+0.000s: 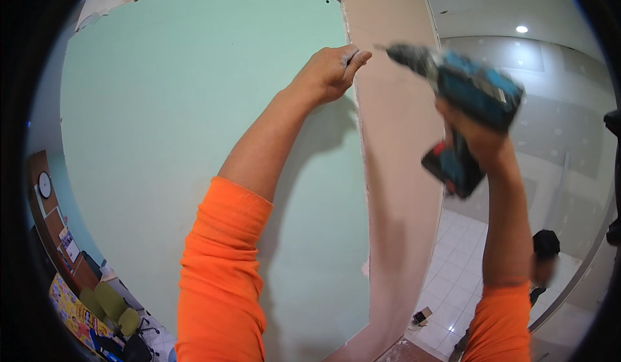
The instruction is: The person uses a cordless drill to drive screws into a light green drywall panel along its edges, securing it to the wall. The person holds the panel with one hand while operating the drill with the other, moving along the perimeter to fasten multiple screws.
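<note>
My right hand (475,136) is wrapped round the grip of a teal and black cordless drill (479,90), blurred by motion. Its thin bit points left toward my other hand, apart from the wall. Closed, with the thumb held against the fingers, my left hand (333,71) is at the right edge of a large pale green wall panel (174,123). Whitish dust marks its fingers, and whatever may be inside them is hidden. Two dark dots, like screw heads, show near the panel's upper right corner.
A beige wall (394,168) borders the panel along a rough cut edge. Beyond it, a person in a black cap (546,242) is low at the right, over a white tiled floor (453,245). Green office chairs (110,304) and a wall clock (44,184) are at the far left.
</note>
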### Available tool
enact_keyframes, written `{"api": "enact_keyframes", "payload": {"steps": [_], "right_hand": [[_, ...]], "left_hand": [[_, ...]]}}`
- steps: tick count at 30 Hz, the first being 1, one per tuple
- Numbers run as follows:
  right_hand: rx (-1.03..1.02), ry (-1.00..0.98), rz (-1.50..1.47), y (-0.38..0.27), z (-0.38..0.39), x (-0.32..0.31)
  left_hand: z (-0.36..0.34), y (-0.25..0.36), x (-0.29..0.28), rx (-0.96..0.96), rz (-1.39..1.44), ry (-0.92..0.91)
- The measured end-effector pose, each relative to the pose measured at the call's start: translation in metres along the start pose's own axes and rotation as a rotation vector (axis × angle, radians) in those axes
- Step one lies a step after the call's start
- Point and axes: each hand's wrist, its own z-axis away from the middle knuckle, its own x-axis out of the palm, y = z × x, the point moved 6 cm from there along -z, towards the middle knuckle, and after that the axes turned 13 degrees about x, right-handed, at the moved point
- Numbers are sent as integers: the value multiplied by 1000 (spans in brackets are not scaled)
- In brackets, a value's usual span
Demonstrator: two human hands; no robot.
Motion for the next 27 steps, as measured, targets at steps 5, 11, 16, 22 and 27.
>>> {"api": "enact_keyframes", "payload": {"steps": [5,11,16,22,27], "right_hand": [[408,-107,-255,46,97,-9],[663,-50,-510,72,107,-3],[628,26,-640,69,99,-4],[537,41,-623,43,93,-7],[473,15,-563,22,67,-3]], "left_hand": [[2,4,-4,60,15,109],[11,1,-7,47,187,258],[35,12,0,-25,262,150],[59,41,-7,-10,272,145],[71,53,-12,-14,226,154]]}}
